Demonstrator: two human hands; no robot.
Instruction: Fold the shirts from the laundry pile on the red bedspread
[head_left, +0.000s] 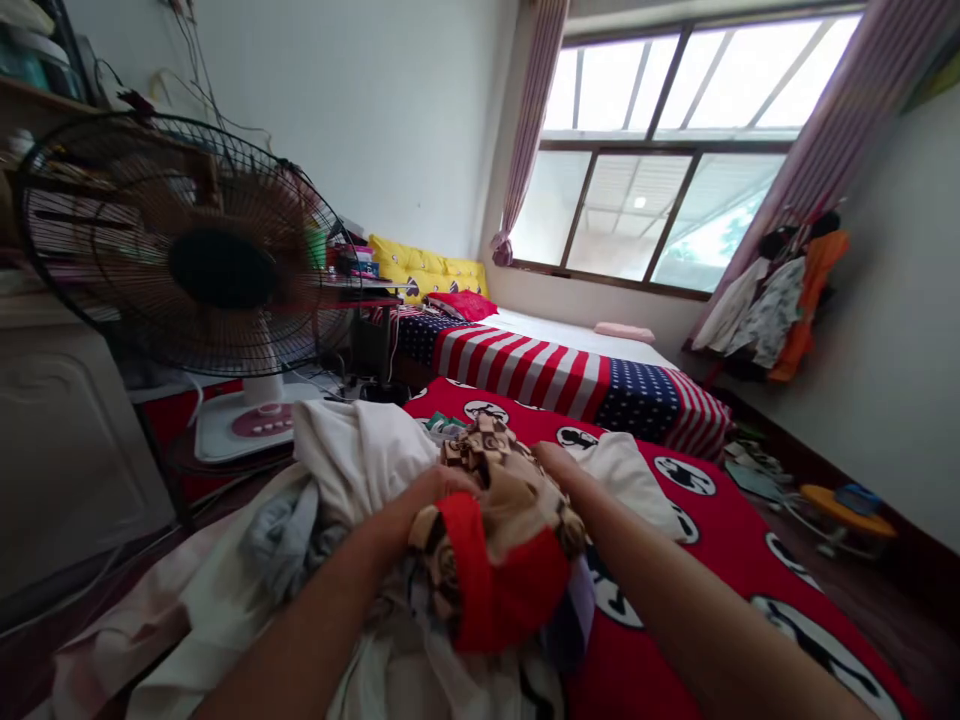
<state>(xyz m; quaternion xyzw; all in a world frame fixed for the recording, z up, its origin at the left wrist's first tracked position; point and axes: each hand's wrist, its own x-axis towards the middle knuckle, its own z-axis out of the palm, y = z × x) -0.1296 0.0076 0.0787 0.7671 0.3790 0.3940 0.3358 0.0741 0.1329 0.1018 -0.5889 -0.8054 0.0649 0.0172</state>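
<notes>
The brown-and-red garment (511, 505) is held between the left hand (448, 486) and right hand (556, 464), fingers grasping its sides, near the left edge of the red bed (727, 530).

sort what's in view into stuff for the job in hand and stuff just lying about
At hand:
patterned cloth, between left hand and right hand
clothes pile beside it, probably

Just about the room:
fan
stool
hanging clothes
pink pillow
yellow cushion
</notes>
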